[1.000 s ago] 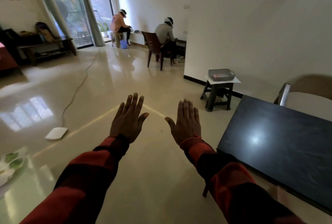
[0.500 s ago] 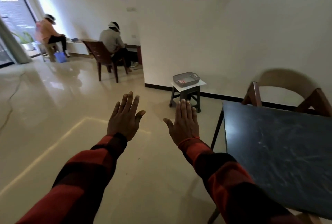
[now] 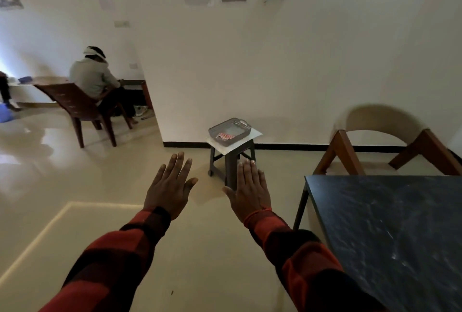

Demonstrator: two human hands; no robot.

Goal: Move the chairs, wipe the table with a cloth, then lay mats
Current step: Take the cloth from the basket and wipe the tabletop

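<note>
Head view: the left hand (image 3: 170, 188) and right hand (image 3: 250, 190) are held out flat, palms down, fingers extended, apart from each other and gripping nothing. Both hover over bare floor (image 3: 105, 224), to the left of the desk (image 3: 390, 236). The desk is dark-topped and carries nothing in the part that shows. One chair (image 3: 385, 141) stands at its far edge, against the wall, its curved back above the desk line and its wooden legs splayed; whether it touches the desk cannot be told. A grey basket (image 3: 231, 130) sits on a small stool (image 3: 231, 159) near the wall, between the hands and the chair in the picture, well apart from both hands. A red-and-white checked cloth (image 3: 225, 135) lies inside the basket. No mats can be identified. A seated person (image 3: 96, 81) works at another table in the background and is not part of the task. Judged from this layout, no step has begun: the chair is in place, the cloth is untouched. The next move calls for stepping toward the chair, closing a hand on its back or frame, and drawing it clear of the desk before the cloth is fetched.
</note>
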